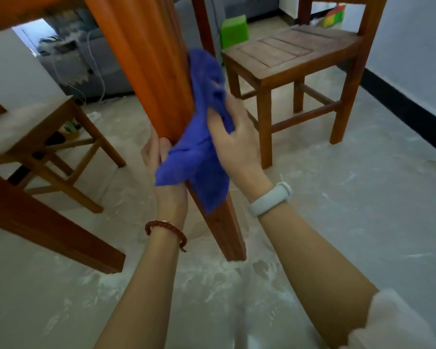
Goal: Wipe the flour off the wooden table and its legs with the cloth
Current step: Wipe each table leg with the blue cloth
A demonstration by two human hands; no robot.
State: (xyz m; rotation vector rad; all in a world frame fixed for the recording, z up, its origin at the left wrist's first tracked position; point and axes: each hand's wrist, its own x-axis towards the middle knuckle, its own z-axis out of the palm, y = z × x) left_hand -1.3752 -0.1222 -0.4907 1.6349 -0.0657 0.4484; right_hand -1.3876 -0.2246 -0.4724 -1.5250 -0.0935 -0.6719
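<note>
Cloth, one, blue, against one table leg, fingers of both left hand and right hand gripping it.

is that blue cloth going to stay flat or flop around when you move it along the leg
Probably floppy: the blue cloth bunches in folds where the right hand grips it against the table leg, and a corner hangs loose. It looks light and soft, likely conforming to the leg's grooves.

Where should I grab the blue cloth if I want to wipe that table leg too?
Probably grab the blue cloth at its bunched middle, coming from the right side, as the right hand does. The table leg backs its left side.
</note>
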